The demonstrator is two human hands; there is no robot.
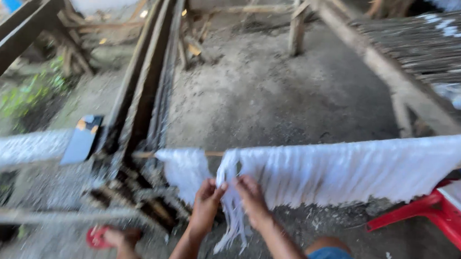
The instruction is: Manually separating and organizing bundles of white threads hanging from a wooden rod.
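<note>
A thin wooden stick [146, 154] runs across the view, draped with white hanging strands [345, 171] like wet noodles or fibre. My left hand [209, 196] and my right hand [249, 195] both pinch a bundle of these strands [230, 220] near the stick's left part. The bundle hangs down between my hands. A separate clump of strands [185, 172] hangs just left of my left hand.
A long dark wooden rack [148, 71] stretches away on the left. A red plastic stool [449, 223] stands at the right. A rack of thin sticks [438, 43] lies at top right on wooden beams. The floor is grey dirt. My foot in a red sandal [107, 238] shows below.
</note>
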